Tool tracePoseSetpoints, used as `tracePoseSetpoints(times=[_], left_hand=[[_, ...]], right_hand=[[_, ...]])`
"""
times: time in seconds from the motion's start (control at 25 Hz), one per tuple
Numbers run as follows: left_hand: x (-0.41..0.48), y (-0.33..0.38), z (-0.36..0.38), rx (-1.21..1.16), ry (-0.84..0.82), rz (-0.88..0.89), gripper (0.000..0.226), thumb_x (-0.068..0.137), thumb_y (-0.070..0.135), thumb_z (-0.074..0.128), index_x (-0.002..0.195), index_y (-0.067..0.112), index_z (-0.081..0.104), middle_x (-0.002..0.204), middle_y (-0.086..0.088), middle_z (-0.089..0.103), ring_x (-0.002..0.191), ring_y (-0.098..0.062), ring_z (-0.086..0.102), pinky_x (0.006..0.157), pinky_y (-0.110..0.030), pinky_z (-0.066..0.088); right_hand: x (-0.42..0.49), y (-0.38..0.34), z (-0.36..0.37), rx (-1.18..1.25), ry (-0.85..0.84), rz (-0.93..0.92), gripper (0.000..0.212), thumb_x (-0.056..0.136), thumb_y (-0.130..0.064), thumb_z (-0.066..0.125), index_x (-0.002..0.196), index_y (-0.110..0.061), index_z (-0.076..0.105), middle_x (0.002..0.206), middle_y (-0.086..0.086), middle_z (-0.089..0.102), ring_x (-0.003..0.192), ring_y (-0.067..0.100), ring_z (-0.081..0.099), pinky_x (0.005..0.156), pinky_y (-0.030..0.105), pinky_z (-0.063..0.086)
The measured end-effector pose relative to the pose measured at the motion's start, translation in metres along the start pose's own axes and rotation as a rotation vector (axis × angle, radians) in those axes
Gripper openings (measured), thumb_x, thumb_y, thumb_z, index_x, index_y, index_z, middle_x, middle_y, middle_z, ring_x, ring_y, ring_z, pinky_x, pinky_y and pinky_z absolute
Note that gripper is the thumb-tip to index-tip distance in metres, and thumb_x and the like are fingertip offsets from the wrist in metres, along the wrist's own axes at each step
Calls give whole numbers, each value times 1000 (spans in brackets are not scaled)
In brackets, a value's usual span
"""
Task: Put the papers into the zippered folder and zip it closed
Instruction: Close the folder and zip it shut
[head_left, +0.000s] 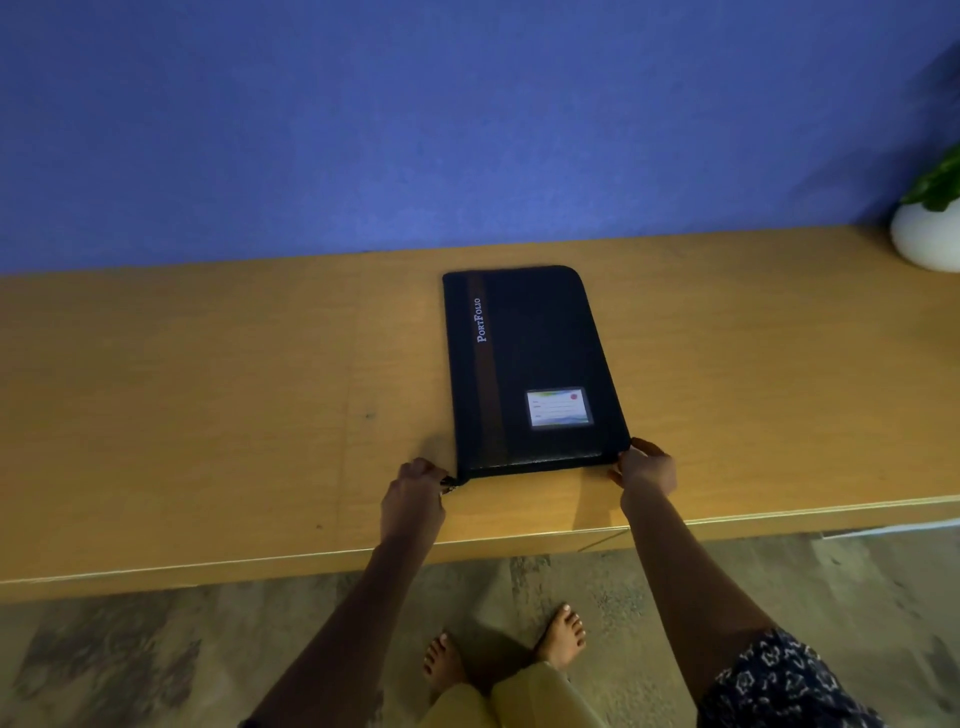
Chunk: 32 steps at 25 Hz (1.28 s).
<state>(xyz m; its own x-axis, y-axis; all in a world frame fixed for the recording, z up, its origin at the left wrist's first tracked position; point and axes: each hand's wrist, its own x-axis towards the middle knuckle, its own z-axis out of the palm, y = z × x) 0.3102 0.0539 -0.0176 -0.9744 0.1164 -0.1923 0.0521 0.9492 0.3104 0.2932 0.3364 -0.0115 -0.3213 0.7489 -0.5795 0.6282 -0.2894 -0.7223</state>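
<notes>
At folder (530, 364) near corners: L hand (413, 499) on zip pull, R hand (647, 470); papers hidden.

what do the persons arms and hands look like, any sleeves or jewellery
Both forearms are bare down to the left hand and right hand. No rings, watch or bracelets show. A dark sleeve with a pale geometric print covers the right upper arm; the left arm's sleeve is out of frame.

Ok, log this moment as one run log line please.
portfolio folder: flat on table, closed | left hand: grip on zipper pull at near-left corner | right hand: steadying near-right corner | papers: none visible
</notes>
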Motion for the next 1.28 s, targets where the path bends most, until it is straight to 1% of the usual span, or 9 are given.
tracePoseSetpoints(times=[0.08,0.12,0.28,0.44,0.52,0.72,0.92,1.16,1.28], left_hand=[[3,1,0,28,4,27,34,91,10,57,123,20,63,124,1,55,113,-17,51,90,-31,50],[5,1,0,36,5,39,33,91,11,56,122,21,64,122,2,56,112,-17,51,91,-30,49],[8,-1,0,-2,-5,77,28,93,14,56,117,22,67,113,3,60,106,-16,53,89,-31,50],[6,-2,-1,-167,-95,58,24,91,15,56,112,19,68,107,1,62,99,-16,58,84,-35,53],[6,-4,-1,-219,-120,54,26,90,10,56,111,17,70,107,-1,64,99,-19,60,87,-37,52],[7,-8,0,-296,-150,46,27,88,6,58,110,17,71,108,-3,68,99,-20,63,88,-36,52],[5,-9,-2,-242,-105,10,26,87,13,60,109,21,71,106,0,66,93,-18,63,76,-29,52],[0,-8,-5,-110,-27,92,27,88,15,59,112,22,67,107,3,59,94,-13,59,76,-22,49],[2,-8,-5,-69,-18,138,28,88,15,58,114,21,66,109,2,58,97,-12,58,77,-20,46]], right_hand=[[-9,7,4,-20,22,-3,21,87,-6,63,108,-8,63,99,10,62,74,20,59,71,35,55],[-17,13,10,-45,-29,13,19,87,-8,64,107,-7,62,99,10,64,78,21,61,70,34,54],[-71,44,44,-195,-449,64,12,87,-10,67,98,-7,66,95,14,70,79,24,68,71,36,59],[-119,70,80,-498,-597,-226,18,79,-22,73,96,-15,73,93,8,73,80,20,67,76,32,56],[-129,74,91,-544,-605,-280,27,76,-24,74,101,-14,72,98,9,73,91,26,68,83,34,55],[-133,84,93,-574,-487,-388,28,81,-18,70,108,-10,70,103,11,73,98,28,66,79,29,49],[-134,87,88,-744,-450,-611,21,83,-27,61,94,-14,72,93,10,73,87,29,67,71,29,45],[-119,86,78,-818,-371,-914,15,91,-28,59,97,-16,66,93,0,70,79,12,64,67,18,42],[-112,87,75,-826,-324,-1001,19,92,-29,57,100,-14,66,96,3,68,82,14,64,67,17,40]])
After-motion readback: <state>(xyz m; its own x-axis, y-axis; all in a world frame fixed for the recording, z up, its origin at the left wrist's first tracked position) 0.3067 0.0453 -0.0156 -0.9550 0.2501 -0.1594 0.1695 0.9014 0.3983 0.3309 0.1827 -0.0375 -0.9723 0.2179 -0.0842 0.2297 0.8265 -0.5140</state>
